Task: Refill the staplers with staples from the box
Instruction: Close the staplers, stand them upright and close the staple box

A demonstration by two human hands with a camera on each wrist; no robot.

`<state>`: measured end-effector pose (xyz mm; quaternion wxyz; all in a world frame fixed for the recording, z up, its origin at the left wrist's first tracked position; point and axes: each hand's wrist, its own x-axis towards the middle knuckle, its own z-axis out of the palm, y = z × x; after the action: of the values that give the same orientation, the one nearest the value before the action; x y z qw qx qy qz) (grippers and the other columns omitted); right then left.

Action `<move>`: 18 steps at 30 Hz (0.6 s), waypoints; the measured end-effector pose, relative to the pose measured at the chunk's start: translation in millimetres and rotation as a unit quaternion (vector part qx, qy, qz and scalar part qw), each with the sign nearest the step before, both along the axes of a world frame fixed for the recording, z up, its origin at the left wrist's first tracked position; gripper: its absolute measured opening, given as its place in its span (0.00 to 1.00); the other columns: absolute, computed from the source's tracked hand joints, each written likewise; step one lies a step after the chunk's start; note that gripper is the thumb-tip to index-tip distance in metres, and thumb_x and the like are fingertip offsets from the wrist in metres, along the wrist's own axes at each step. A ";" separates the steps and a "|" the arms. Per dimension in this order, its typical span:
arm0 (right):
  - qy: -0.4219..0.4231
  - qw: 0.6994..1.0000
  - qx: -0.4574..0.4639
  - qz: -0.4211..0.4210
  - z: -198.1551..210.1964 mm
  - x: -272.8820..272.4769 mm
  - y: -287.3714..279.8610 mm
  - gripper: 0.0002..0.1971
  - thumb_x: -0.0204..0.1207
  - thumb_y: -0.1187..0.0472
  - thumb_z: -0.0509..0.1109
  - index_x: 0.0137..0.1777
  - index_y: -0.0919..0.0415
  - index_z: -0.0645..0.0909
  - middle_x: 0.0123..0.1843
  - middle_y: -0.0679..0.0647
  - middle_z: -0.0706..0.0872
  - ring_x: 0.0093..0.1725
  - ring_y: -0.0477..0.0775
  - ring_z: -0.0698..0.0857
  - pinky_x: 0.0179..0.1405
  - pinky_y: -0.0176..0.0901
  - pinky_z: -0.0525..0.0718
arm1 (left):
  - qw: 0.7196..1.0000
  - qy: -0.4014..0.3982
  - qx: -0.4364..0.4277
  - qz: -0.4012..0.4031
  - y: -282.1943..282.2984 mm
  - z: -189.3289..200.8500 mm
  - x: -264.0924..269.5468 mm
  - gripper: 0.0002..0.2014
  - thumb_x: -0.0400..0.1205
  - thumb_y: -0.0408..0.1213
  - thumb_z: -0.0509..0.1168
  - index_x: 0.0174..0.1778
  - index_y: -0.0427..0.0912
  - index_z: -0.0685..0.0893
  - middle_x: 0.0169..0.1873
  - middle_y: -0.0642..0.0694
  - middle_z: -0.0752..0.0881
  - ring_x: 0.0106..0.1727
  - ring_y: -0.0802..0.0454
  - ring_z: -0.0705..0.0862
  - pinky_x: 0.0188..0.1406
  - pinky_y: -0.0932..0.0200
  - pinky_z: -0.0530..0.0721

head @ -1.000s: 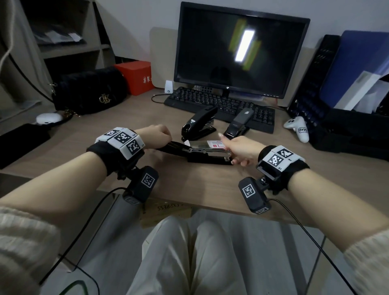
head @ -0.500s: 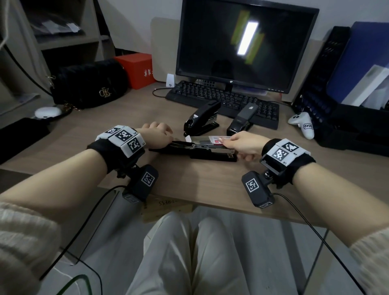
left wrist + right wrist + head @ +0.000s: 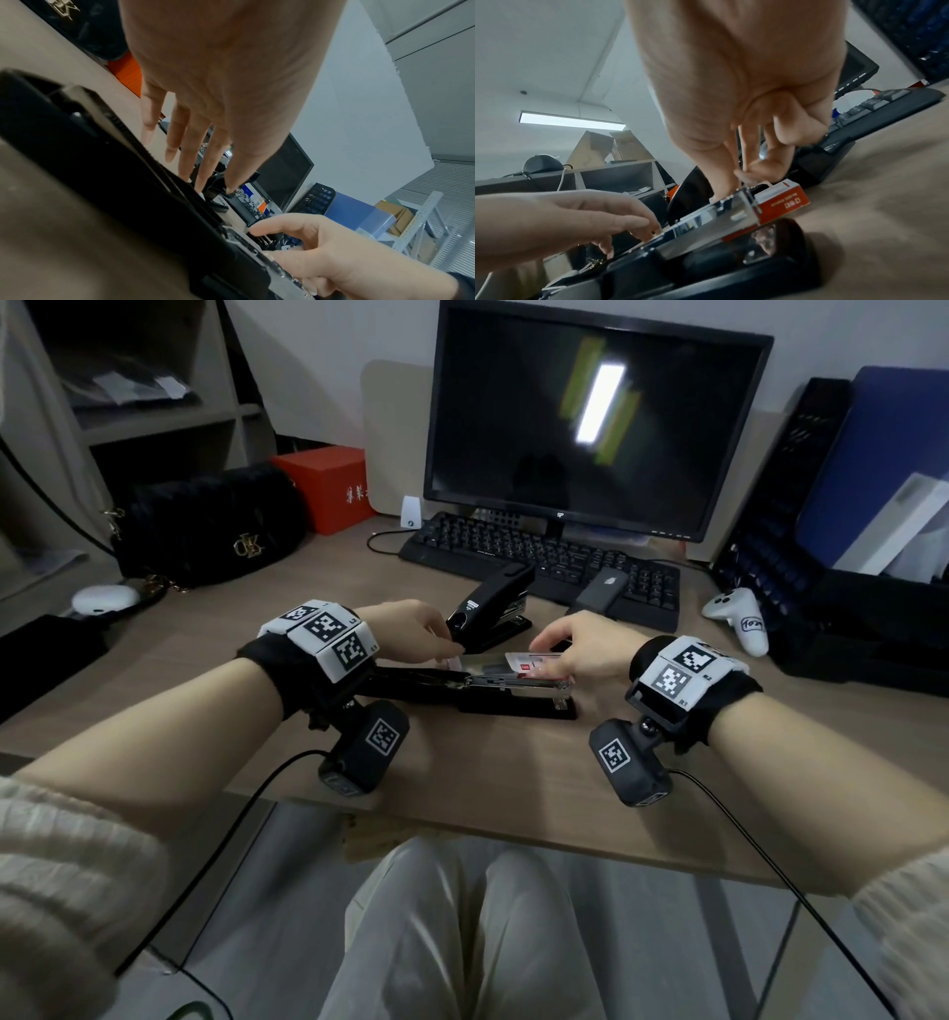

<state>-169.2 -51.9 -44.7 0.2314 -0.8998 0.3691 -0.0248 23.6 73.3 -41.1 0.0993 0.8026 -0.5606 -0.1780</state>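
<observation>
The wooden tabletop (image 3: pixel 287 711) carries an opened stapler (image 3: pixel 462 688), laid flat so its metal channel faces up for loading. The red-and-white staple box (image 3: pixel 782 200) lies just behind it, within reach. The left hand (image 3: pixel 411 629) hovers, fingers straight; the right hand (image 3: pixel 585 644) pinches something small at the box, likely staples.

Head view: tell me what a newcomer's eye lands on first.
The opened stapler lies flat at the desk's near edge, its chrome channel bare, with the left hand and the right hand meeting over it. The small red-and-white staple box sits just behind it, under the right fingers. Behind, a dark monitor reflects a bright ceiling light.
</observation>
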 end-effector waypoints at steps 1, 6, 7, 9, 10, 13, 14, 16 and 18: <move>0.016 1.000 0.004 0.006 -0.9 1.4 -1.1 0.19 0.75 0.56 0.76 0.66 0.58 0.84 0.61 0.50 0.85 0.56 0.46 0.80 0.54 0.34 0.72 | 1.000 0.006 0.003 -0.007 -2.3 -0.7 0.0 0.18 0.84 0.53 0.63 0.60 0.45 0.86 0.57 0.49 0.87 0.61 0.49 0.82 0.67 0.51 0.78; 0.058 0.998 -0.012 0.016 -4.7 7.3 -6.0 0.25 0.75 0.59 0.75 0.73 0.59 0.78 0.70 0.52 0.83 0.67 0.52 0.81 0.61 0.35 0.73 | 0.999 0.033 0.004 -0.014 -7.2 -1.8 -2.1 0.17 0.82 0.53 0.66 0.57 0.45 0.85 0.48 0.52 0.89 0.55 0.51 0.85 0.64 0.51 0.82; 0.064 0.998 -0.020 0.019 -6.0 9.8 -8.5 0.25 0.75 0.59 0.75 0.73 0.60 0.78 0.70 0.53 0.83 0.67 0.52 0.81 0.62 0.36 0.73 | 0.999 0.035 0.008 -0.013 -10.2 -2.6 -1.9 0.17 0.82 0.53 0.66 0.57 0.45 0.84 0.47 0.51 0.89 0.54 0.50 0.86 0.63 0.50 0.83; 0.070 0.997 -0.037 0.024 -9.4 13.6 -9.9 0.24 0.75 0.58 0.75 0.71 0.60 0.79 0.68 0.53 0.84 0.65 0.53 0.82 0.62 0.38 0.75 | 0.999 0.037 0.011 -0.015 -13.3 -3.5 -1.8 0.17 0.82 0.53 0.67 0.57 0.43 0.84 0.48 0.49 0.89 0.53 0.49 0.87 0.60 0.50 0.85; 0.071 0.996 -0.041 0.027 -10.8 15.0 -10.5 0.22 0.75 0.58 0.75 0.70 0.60 0.80 0.66 0.54 0.85 0.64 0.53 0.82 0.61 0.39 0.76 | 0.999 0.038 0.010 -0.017 -14.0 -3.2 -2.2 0.17 0.81 0.53 0.67 0.57 0.43 0.83 0.47 0.48 0.89 0.51 0.49 0.87 0.57 0.51 0.86; 0.063 0.996 -0.044 0.037 -10.6 14.9 -11.8 0.22 0.75 0.58 0.75 0.68 0.61 0.80 0.65 0.55 0.84 0.62 0.54 0.82 0.61 0.43 0.79 | 0.999 0.046 -0.007 -0.024 -18.6 -4.8 -2.1 0.15 0.81 0.51 0.69 0.53 0.43 0.84 0.41 0.48 0.90 0.39 0.54 0.85 0.38 0.60 0.82; 0.057 0.997 -0.044 0.039 -10.0 14.1 -11.7 0.23 0.75 0.58 0.76 0.68 0.61 0.79 0.65 0.55 0.83 0.63 0.55 0.82 0.61 0.42 0.78 | 0.998 0.040 -0.023 -0.030 -19.5 -4.9 -3.0 0.14 0.80 0.50 0.70 0.52 0.43 0.85 0.38 0.51 0.88 0.35 0.57 0.82 0.33 0.64 0.79; 0.044 0.997 -0.046 0.036 -9.1 12.9 -12.6 0.24 0.74 0.57 0.77 0.68 0.62 0.78 0.65 0.56 0.83 0.62 0.55 0.81 0.58 0.40 0.76 | 0.997 0.021 -0.059 -0.038 -21.3 -5.2 -5.0 0.12 0.79 0.48 0.71 0.52 0.44 0.86 0.33 0.57 0.82 0.31 0.62 0.77 0.29 0.68 0.72; 0.036 0.998 -0.044 0.029 -8.7 12.3 -13.0 0.24 0.73 0.57 0.77 0.67 0.62 0.78 0.63 0.56 0.84 0.56 0.53 0.81 0.54 0.40 0.77 | 0.996 0.017 -0.080 -0.045 -23.1 -4.6 -6.8 0.11 0.78 0.46 0.73 0.53 0.46 0.88 0.31 0.59 0.78 0.29 0.62 0.75 0.27 0.70 0.69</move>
<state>-157.0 -65.0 -53.4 0.1788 -0.9197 0.3496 -0.0024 16.8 50.2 -45.7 0.1647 0.7629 -0.6069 -0.1504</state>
